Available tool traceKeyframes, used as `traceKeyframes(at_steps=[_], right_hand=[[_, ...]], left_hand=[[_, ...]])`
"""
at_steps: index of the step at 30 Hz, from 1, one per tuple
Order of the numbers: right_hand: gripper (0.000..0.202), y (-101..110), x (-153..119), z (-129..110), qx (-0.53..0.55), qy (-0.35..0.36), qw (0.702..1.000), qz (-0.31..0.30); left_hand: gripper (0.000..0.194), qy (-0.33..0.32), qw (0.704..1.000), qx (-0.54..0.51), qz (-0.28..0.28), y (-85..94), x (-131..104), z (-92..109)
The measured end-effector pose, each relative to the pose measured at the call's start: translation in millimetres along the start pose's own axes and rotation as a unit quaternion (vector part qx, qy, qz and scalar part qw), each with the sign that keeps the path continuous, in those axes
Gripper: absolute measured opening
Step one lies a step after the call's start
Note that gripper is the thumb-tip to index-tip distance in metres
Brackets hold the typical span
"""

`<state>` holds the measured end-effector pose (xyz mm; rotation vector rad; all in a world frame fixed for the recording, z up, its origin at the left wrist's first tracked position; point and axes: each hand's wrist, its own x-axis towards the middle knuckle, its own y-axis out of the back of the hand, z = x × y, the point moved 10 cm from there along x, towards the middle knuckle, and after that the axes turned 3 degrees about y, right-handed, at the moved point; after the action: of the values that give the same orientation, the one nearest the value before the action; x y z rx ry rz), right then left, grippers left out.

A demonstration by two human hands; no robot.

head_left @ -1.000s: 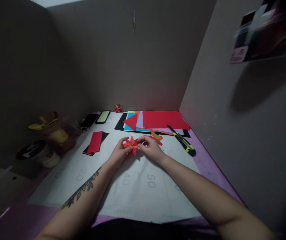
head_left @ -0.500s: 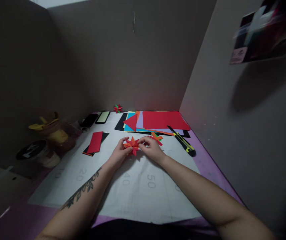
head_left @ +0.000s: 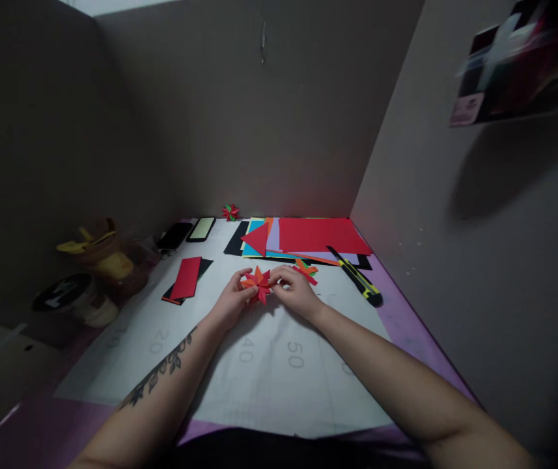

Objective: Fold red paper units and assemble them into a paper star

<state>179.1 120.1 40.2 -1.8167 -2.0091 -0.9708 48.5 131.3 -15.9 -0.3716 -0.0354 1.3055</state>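
Observation:
A red and orange folded paper star [head_left: 258, 285] is held just above the white sheet, between my two hands. My left hand [head_left: 234, 296] grips its left side, thumb at the front and fingers behind. My right hand [head_left: 294, 290] pinches the tip of a point on its right side. Orange, green and red paper strips [head_left: 306, 270] lie just behind my right hand, partly hidden by it. A red and green star [head_left: 230, 212] stands at the back by the wall.
Red paper [head_left: 325, 234] tops a stack of coloured sheets at the back. A yellow and black cutter [head_left: 357, 279] lies at right. Red cards [head_left: 186, 278], a phone [head_left: 201, 229], a lidded tub [head_left: 81, 299] and a basket [head_left: 112, 264] are at left.

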Motion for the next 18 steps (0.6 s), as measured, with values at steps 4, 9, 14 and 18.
traceKeyframes(at_steps=[4, 9, 14, 18], right_hand=[[0.014, -1, -1, 2, 0.011, 0.01, 1.0, -0.001], [0.012, -2, -1, 3, 0.02, -0.007, 1.0, -0.008], [0.005, -3, -1, 8, 0.059, -0.042, 0.997, -0.012], [0.005, -7, -2, 20, 0.094, -0.085, 0.992, -0.01]], left_hand=[[0.062, 0.004, 1.0, -0.016, -0.003, -1.4, 0, 1], [0.063, 0.0, 1.0, -0.027, -0.013, -3.1, 0, 1], [0.064, -0.004, 1.0, -0.019, -0.016, -2.9, 0, 1], [0.066, -0.007, 0.999, -0.02, -0.027, -4.7, -1, 3]])
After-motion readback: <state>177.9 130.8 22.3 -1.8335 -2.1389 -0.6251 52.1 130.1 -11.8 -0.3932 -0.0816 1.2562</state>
